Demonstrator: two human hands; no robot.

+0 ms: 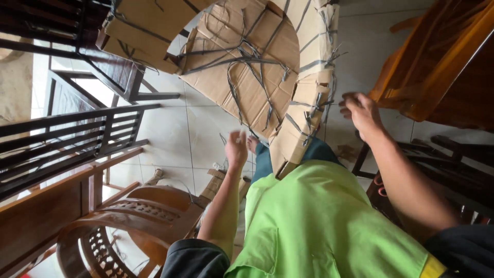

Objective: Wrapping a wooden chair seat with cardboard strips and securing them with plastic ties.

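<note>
**Head view: hands at a cardboard-wrapped frame**

Right hand [362,110] pinches grey strapping [329,77] at the cardboard-wrapped curved piece [303,118], which leans against the legs. Left hand [236,148], blurred, grip unclear. Bare tiled floor [170,134] lies left; wooden chairs [139,216] crowd both sides.

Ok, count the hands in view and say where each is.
2. The left hand hangs open, blurred, beside the cardboard-wrapped piece; the right hand is closed at the strapping on its edge.
</note>
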